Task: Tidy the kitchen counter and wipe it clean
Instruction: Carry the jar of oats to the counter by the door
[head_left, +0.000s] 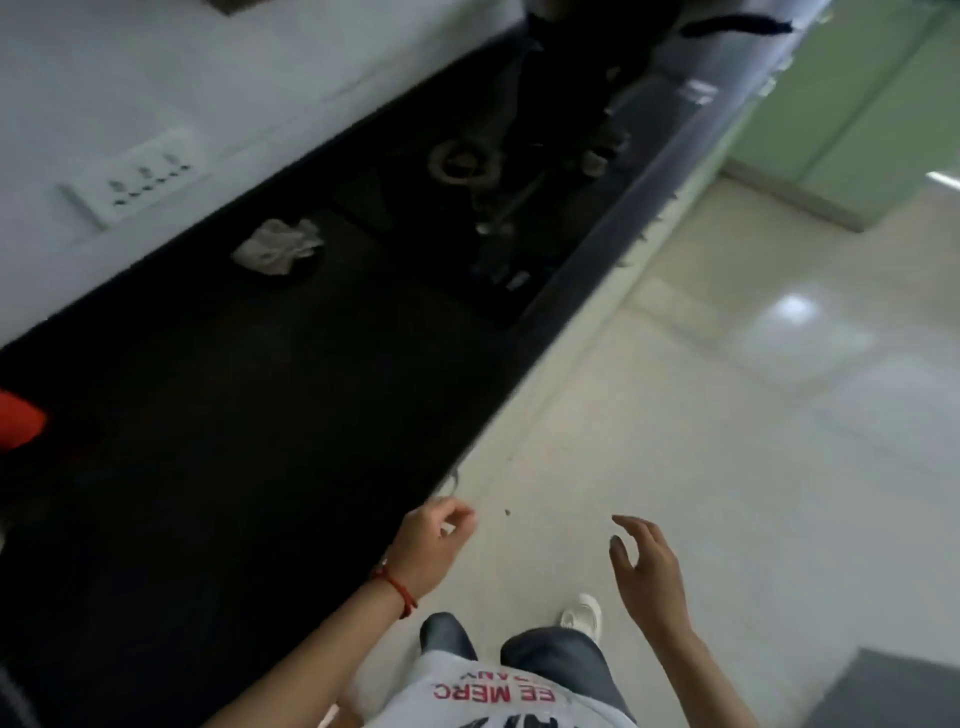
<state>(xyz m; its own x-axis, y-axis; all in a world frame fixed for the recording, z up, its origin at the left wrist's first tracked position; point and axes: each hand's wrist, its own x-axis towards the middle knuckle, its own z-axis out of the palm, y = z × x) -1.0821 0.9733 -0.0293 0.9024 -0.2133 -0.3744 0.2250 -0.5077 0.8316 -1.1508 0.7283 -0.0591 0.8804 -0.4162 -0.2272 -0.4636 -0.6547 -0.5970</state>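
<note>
While the view tilts and blurs, a long black table (249, 395) runs along a white wall; pale floor (727, 415) to its right. Stove (509, 171) sits at the far end, detail murky, possibly with a pan on it. Crumpled white cloth (280, 247) lies mid-table near the wall, well apart from both hands. Left hand (426, 540) at table's edge, fingers loosely curled, empty. Right hand (644, 564) over floor, fingers spread, empty.

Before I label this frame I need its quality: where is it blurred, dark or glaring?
Head view: motion blur smears the stove and the cloth; the black counter is underexposed, nearly featureless; glare patches shine on the floor tiles; wide-angle tilt slants the counter edge.
</note>
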